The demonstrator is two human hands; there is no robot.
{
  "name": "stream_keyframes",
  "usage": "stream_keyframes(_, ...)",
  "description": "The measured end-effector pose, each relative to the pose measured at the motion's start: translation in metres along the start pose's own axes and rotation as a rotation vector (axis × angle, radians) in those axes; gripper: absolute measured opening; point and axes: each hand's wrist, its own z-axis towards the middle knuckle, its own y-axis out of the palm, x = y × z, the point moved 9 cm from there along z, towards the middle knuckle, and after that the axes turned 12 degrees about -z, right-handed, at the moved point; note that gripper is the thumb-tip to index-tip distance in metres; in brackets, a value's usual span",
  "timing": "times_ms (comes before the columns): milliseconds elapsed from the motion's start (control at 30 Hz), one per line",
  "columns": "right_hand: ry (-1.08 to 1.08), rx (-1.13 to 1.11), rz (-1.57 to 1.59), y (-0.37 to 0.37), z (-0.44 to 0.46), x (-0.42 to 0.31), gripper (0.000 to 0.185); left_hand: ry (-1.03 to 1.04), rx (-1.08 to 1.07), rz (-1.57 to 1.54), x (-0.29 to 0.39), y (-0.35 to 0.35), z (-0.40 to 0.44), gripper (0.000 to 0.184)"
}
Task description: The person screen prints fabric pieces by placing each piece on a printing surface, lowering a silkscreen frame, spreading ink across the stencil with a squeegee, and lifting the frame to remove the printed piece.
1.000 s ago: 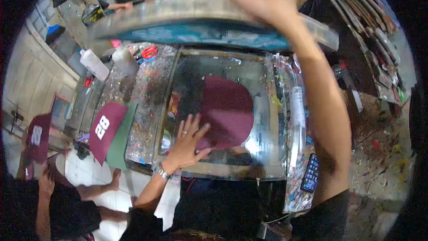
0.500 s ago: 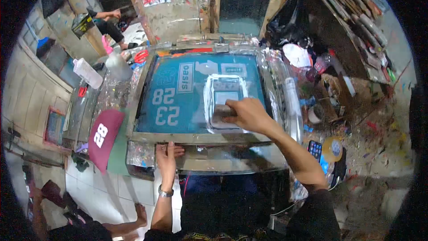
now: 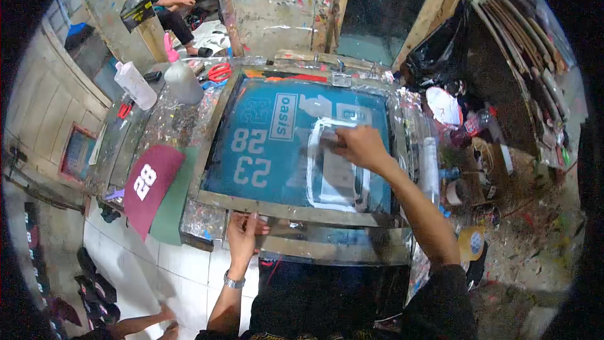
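Note:
A silkscreen [image 3: 289, 173] with teal mesh and a wooden frame lies in front of me, with pale reversed "28", "23" and "oasis" designs. My right hand [image 3: 365, 148] is closed over its right half, gripping a small brownish squeegee [image 3: 329, 140], blurred and partly hidden by the fingers. Around and below that hand, a white rounded-rectangle outline [image 3: 310, 179] encloses a paler patch of mesh. At the frame's front bar is my left hand [image 3: 242, 236], its thumb up against the edge and its fingers stretched to the right, apart.
A maroon panel marked "28" [image 3: 154, 179] overlaps a green piece [image 3: 175, 214] at the left. Behind stand a spray bottle [image 3: 182, 82], a white bottle [image 3: 136, 86] and red scissors [image 3: 219, 73]. Tape [image 3: 470, 243] lies right. Other people's limbs [image 3: 145, 323] show.
My right hand has moved away from me across the mesh with the squeegee, baring more of the pale patch. My left hand stays at the front bar. The camera view has shifted.

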Motion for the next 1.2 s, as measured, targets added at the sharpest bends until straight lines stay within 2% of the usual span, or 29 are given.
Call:
stream_keyframes(100,-0.22,-0.315,0.199,0.032,-0.02,-0.017,0.042,-0.053,-0.032,-0.048,-0.012,-0.002,0.003,0.028)
stream_keyframes(167,-0.234,-0.377,0.248,0.041,-0.018,-0.017,0.043,-0.066,-0.031,-0.107,-0.007,0.0,0.003,0.027)
stream_keyframes(233,-0.192,-0.139,0.072,0.019,0.009,-0.001,0.041,-0.091,-0.045,-0.107,-0.012,-0.001,0.004,0.026)
stream_keyframes(300,-0.045,-0.013,-0.072,0.002,0.038,0.018,0.037,-0.114,-0.012,-0.126,-0.017,-0.004,0.005,0.025)
stream_keyframes(433,0.055,-0.063,-0.177,0.022,0.047,0.027,0.031,-0.116,-0.003,-0.115,-0.01,-0.001,0.005,0.025)
stream_keyframes(500,-0.205,0.06,-0.165,0.017,0.004,-0.022,0.02,-0.113,-0.004,-0.146,-0.02,-0.005,0.004,0.025)
stream_keyframes(600,-0.346,0.027,-0.196,0.016,-0.073,-0.071,0.019,-0.134,-0.009,-0.091,-0.023,-0.007,0.003,0.025)
stream_keyframes(667,-0.421,0.056,-0.128,0.002,-0.09,-0.079,0.019,-0.102,-0.024,-0.063,-0.021,0.0,0.008,0.025)
stream_keyframes(700,-0.416,0.06,-0.133,-0.001,-0.084,-0.071,0.019,-0.101,-0.024,-0.076,-0.02,0.003,0.007,0.025)
stream_keyframes(767,-0.255,-0.231,0.033,0.017,-0.047,-0.033,0.021,-0.095,-0.021,-0.077,-0.014,-0.001,0.005,0.026)
stream_keyframes(833,-0.171,-0.001,-0.165,0.015,-0.003,0.0,0.023,-0.087,-0.005,-0.071,-0.012,-0.003,0.006,0.026)
stream_keyframes(900,-0.057,0.181,-0.169,-0.001,0.022,0.024,0.024,-0.126,-0.006,-0.125,-0.018,-0.003,0.006,0.026)
stream_keyframes(967,-0.056,0.186,-0.156,0.012,0.02,0.029,0.025,-0.102,0.017,-0.082,-0.013,-0.004,0.007,0.025)
stream_keyframes(1033,-0.082,0.175,-0.142,0.018,0.015,0.015,0.025,-0.129,-0.013,-0.099,-0.013,-0.002,0.006,0.025)
stream_keyframes(1167,-0.049,0.004,-0.197,0.018,-0.067,-0.043,0.021,-0.113,0.003,-0.074,-0.016,-0.002,0.005,0.026)
stream_keyframes(1200,-0.087,0.042,-0.163,0.018,-0.089,-0.057,0.02,-0.075,0.01,-0.082,-0.014,-0.002,0.004,0.026)
